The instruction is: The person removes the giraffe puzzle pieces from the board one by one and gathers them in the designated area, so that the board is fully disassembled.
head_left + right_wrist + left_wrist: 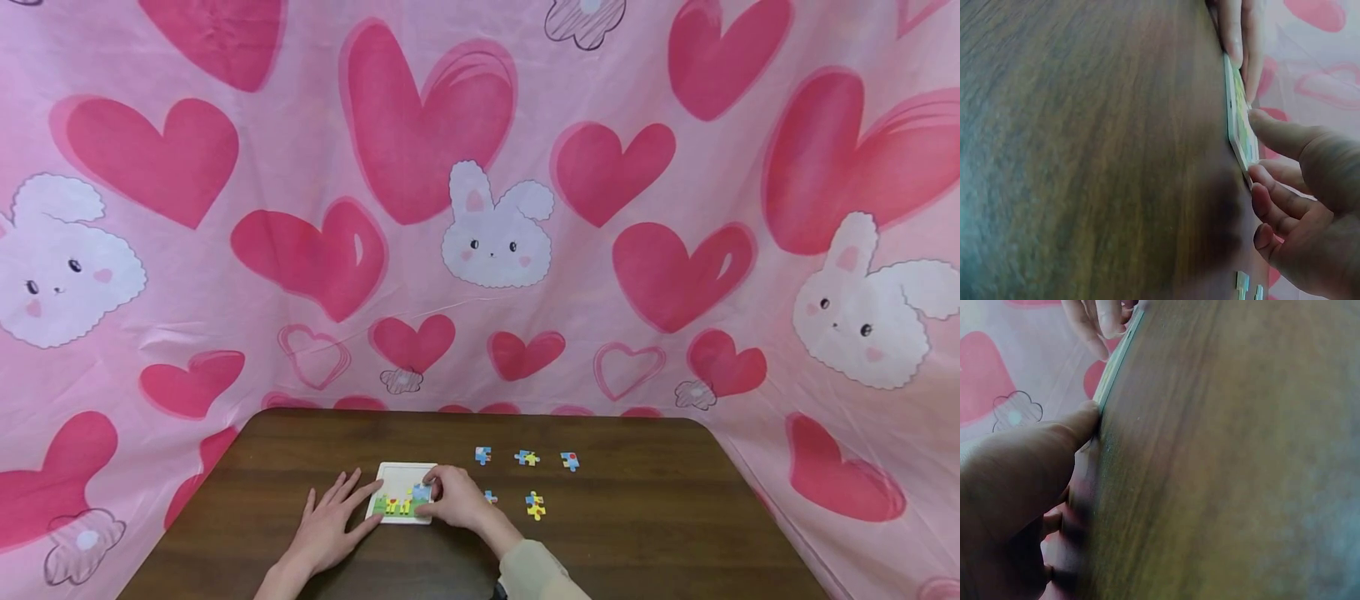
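A tray [393, 473] of partly fitted puzzle pieces lies on a table [637, 521] between two hands. The left hand [327, 525], fingers spread, touches its nine o'clock edge with thumb and forefinger. The right hand [459, 504] arches in from three o'clock, fingers bent; whether it pinches a piece, I cannot tell. Loose pieces [536, 505] lie towards two and three o'clock
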A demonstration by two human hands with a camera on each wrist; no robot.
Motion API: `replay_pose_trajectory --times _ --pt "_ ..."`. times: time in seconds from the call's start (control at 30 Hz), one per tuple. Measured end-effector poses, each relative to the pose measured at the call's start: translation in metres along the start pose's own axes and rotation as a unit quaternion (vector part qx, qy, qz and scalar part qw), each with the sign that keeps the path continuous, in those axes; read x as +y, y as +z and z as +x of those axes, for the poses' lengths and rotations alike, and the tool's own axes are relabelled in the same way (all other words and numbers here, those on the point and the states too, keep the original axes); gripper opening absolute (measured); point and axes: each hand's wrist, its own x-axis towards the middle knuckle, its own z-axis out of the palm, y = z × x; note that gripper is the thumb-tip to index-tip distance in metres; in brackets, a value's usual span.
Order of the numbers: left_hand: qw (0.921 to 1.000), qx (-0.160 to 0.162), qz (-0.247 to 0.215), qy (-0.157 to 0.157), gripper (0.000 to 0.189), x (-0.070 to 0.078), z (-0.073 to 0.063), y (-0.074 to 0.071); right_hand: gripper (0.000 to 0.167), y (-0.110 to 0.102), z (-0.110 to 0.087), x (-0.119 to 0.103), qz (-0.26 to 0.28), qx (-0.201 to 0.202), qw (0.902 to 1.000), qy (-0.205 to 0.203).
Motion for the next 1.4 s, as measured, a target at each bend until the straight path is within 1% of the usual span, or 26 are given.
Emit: replay_pose_trajectory --times 0.07,0.1,0.2,0.27,0.33,0.43,0.5,0.57,0.6,0.73,0.8,0.83,0.93,1.07,1.13,1.2,1.33,1.4 --pt "1.0000 0.002 0.004 0.002 0.056 0.001 0.000 0.000 0.037 0.010 0.003 0.014 -0.049 0.008 0.9988 -0.005" --pt "1.0000 0.000 0.003 -0.001 0.056 0.001 0.000 0.000 0.038 0.012 0.005 0.016 -0.058 0.005 0.9983 0.007" --pt "0.9999 -0.011 0.008 -0.003 0.058 0.003 0.000 -0.001 0.044 0.023 0.008 0.033 -0.124 0.014 0.9920 0.019" --pt "0.9998 -0.019 0.009 -0.007 0.058 0.003 0.001 -0.001 0.048 0.026 0.009 0.036 -0.134 0.018 0.9902 0.032" --pt "0.9996 -0.023 0.013 -0.008 0.059 0.004 0.001 -0.002 0.052 0.029 0.010 0.039 -0.136 0.022 0.9897 0.037" --pt "0.9995 -0.021 0.024 -0.004 0.061 0.004 0.001 -0.003 0.053 0.030 0.010 0.038 -0.130 0.025 0.9905 0.038" --pt "0.9993 -0.017 0.034 0.001 0.062 0.004 0.001 -0.004 0.050 0.028 0.009 0.033 -0.119 0.025 0.9918 0.039" --pt "0.9989 -0.017 0.043 0.007 0.063 0.004 0.001 -0.004 0.046 0.024 0.006 0.023 -0.097 0.024 0.9940 0.044" --pt "0.9987 -0.018 0.046 0.011 0.063 0.004 0.001 -0.004 0.044 0.023 0.005 0.020 -0.097 0.024 0.9941 0.042" --pt "0.9982 -0.023 0.050 0.025 0.062 0.007 0.002 -0.004 0.042 0.006 -0.005 -0.008 -0.056 0.015 0.9968 0.055" --pt "0.9982 -0.023 0.047 0.030 0.062 0.009 0.002 -0.004 0.043 0.000 -0.008 -0.018 -0.061 0.013 0.9965 0.056" --pt "0.9982 -0.024 0.046 0.030 0.062 0.010 0.002 -0.005 0.045 -0.005 -0.010 -0.025 -0.050 0.014 0.9969 0.060" --pt "0.9984 -0.025 0.044 0.027 0.063 0.012 0.002 -0.005 0.045 -0.007 -0.010 -0.031 -0.054 0.012 0.9958 0.072" --pt "0.9985 -0.025 0.042 0.025 0.063 0.011 0.002 -0.004 0.045 -0.007 -0.008 -0.033 -0.040 0.007 0.9948 0.093" --pt "0.9985 -0.023 0.040 0.028 0.063 0.009 0.002 -0.003 0.045 -0.006 -0.007 -0.032 -0.028 0.006 0.9953 0.093" --pt "0.9986 -0.018 0.038 0.031 0.063 0.008 0.002 -0.003 0.045 -0.001 -0.005 -0.022 -0.013 0.013 0.9964 0.082" --pt "0.9988 -0.017 0.035 0.030 0.063 0.008 0.002 -0.003 0.044 0.014 -0.002 0.004 0.016 0.040 0.9983 0.040" --pt "0.9989 -0.020 0.034 0.027 0.063 0.008 0.001 -0.003 0.042 0.021 0.000 0.013 0.026 0.047 0.9978 0.039"
